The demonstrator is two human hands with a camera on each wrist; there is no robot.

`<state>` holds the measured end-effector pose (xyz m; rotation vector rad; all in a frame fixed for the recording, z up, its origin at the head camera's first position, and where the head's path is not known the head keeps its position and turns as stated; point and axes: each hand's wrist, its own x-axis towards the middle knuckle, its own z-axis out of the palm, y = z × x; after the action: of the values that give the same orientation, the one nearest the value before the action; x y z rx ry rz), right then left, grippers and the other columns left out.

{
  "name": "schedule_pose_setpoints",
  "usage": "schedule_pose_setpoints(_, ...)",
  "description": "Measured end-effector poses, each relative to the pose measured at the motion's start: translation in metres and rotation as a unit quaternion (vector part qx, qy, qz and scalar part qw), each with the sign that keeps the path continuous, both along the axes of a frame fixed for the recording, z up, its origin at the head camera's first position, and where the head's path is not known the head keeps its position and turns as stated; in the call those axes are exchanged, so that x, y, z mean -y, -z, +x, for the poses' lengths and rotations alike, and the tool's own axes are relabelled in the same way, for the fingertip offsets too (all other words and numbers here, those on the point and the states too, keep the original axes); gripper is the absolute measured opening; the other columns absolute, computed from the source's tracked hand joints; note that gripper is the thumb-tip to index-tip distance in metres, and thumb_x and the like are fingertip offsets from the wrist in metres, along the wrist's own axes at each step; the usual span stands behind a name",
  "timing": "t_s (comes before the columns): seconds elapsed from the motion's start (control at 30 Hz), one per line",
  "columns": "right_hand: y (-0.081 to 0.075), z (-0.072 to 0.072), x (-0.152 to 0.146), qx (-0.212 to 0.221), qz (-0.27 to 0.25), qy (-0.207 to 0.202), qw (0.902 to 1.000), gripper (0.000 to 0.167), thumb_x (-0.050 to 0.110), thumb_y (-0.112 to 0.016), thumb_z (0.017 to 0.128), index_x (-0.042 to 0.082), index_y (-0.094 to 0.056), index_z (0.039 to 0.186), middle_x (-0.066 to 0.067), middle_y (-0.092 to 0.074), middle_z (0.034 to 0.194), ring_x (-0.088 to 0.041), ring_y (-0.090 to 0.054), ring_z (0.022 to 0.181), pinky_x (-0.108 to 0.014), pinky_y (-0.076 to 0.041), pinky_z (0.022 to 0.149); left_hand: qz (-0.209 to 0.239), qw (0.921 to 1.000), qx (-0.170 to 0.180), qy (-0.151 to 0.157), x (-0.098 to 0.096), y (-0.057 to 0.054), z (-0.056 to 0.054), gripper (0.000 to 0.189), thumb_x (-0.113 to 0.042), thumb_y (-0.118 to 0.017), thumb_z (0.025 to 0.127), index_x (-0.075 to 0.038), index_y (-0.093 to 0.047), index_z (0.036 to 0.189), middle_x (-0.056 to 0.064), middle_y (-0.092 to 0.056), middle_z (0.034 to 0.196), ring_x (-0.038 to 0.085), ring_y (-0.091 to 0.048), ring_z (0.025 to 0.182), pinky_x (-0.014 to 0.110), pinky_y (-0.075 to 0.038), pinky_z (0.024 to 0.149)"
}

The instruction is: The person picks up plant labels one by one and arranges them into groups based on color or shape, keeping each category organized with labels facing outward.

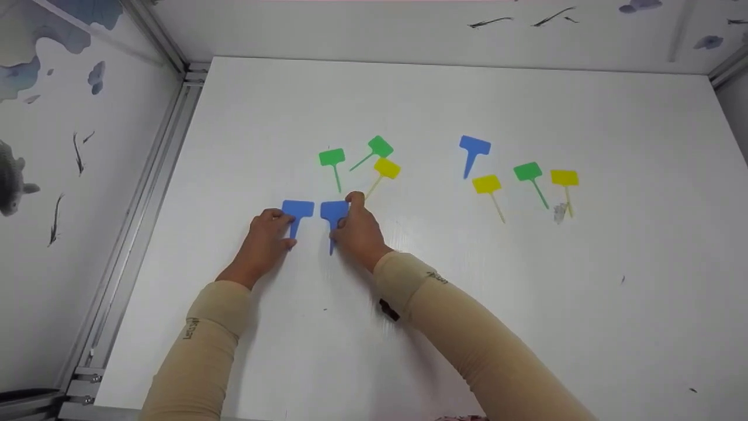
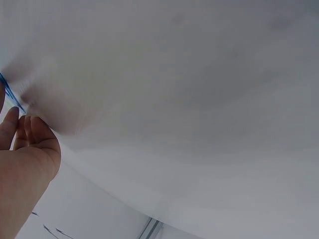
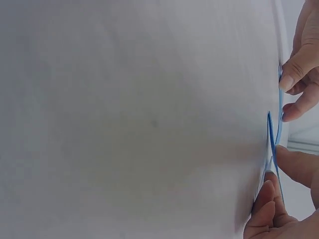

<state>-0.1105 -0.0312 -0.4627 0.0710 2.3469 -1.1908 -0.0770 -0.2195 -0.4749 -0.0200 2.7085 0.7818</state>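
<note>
Two blue T-shaped plant labels lie side by side on the white tabletop, heads away from me. My left hand [image 1: 266,240] holds the left blue label [image 1: 299,209], fingers at its head and thumb near the stem's tip. The right blue label [image 1: 333,209] is pinched at its stem by my right hand [image 1: 359,231], whose index finger reaches the head's right corner. In the right wrist view, the thumb [image 3: 296,162] presses against a blue label seen edge-on, and my left hand [image 3: 301,69] shows above it. Only a blue sliver [image 2: 11,92] shows in the left wrist view.
Beyond my right hand lie two green labels [image 1: 332,156] and a yellow label [image 1: 387,168]. Farther right are a third blue label [image 1: 474,146], a green label [image 1: 528,171] and two yellow labels [image 1: 487,184]. A grey smudge [image 1: 560,213] marks the white table [image 1: 497,327].
</note>
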Motion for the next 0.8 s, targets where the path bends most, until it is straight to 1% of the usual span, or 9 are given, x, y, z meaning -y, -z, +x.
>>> schedule_pose_setpoints(0.17, 0.0012, 0.0003, 0.0013, -0.012, 0.011, -0.002, 0.9999, 0.061, 0.008, -0.067, 0.090, 0.014, -0.027, 0.135, -0.008, -0.059, 0.119, -0.019, -0.055, 0.109, -0.032, -0.040, 0.105, 0.002, 1.0000, -0.002, -0.001, 0.0004, -0.0002, 0.0001, 0.049, -0.009, -0.063, 0.093, 0.000, -0.049, 0.139, 0.020, -0.041, 0.141, 0.037, -0.034, 0.134, 0.044, -0.031, 0.111)
schedule_pose_setpoints(0.27, 0.0019, 0.0006, 0.0015, -0.031, 0.018, -0.004, 0.9993, 0.062, 0.007, -0.070, 0.087, 0.011, -0.030, 0.135, -0.011, -0.055, 0.130, -0.020, -0.052, 0.118, -0.033, -0.037, 0.107, 0.009, 1.0000, -0.005, 0.000, 0.0010, -0.0004, 0.0003, 0.049, -0.008, -0.063, 0.093, 0.001, -0.048, 0.139, 0.020, -0.042, 0.141, 0.037, -0.035, 0.134, 0.045, -0.031, 0.111)
schedule_pose_setpoints(0.37, 0.0029, 0.0008, 0.0018, -0.047, 0.024, -0.006, 0.9986, 0.061, 0.007, -0.071, 0.086, 0.008, -0.033, 0.134, -0.012, -0.050, 0.135, -0.021, -0.048, 0.124, -0.032, -0.035, 0.109, 0.016, 0.9999, -0.005, -0.002, 0.0013, -0.0001, 0.0004, 0.049, -0.007, -0.062, 0.093, 0.001, -0.048, 0.139, 0.020, -0.041, 0.142, 0.037, -0.034, 0.134, 0.044, -0.030, 0.111)
schedule_pose_setpoints(0.57, 0.0040, 0.0013, 0.0027, -0.056, 0.033, -0.005, 0.9979, 0.060, 0.012, -0.071, 0.087, 0.006, -0.035, 0.135, -0.011, -0.047, 0.135, -0.020, -0.045, 0.124, -0.032, -0.031, 0.111, 0.020, 0.9998, 0.001, -0.008, 0.0015, 0.0015, 0.0002, 0.049, -0.009, -0.062, 0.094, 0.000, -0.047, 0.140, 0.018, -0.040, 0.143, 0.035, -0.033, 0.135, 0.044, -0.030, 0.112)
schedule_pose_setpoints(0.8, 0.0042, -0.0001, 0.0040, -0.059, 0.064, -0.014, 0.9961, 0.060, 0.017, -0.071, 0.088, 0.005, -0.036, 0.135, -0.011, -0.046, 0.130, -0.020, -0.046, 0.119, -0.031, -0.033, 0.110, 0.016, 0.9999, 0.002, -0.005, 0.0023, 0.0026, -0.0007, 0.049, -0.011, -0.062, 0.095, -0.001, -0.048, 0.140, 0.018, -0.040, 0.143, 0.034, -0.033, 0.135, 0.044, -0.030, 0.112)
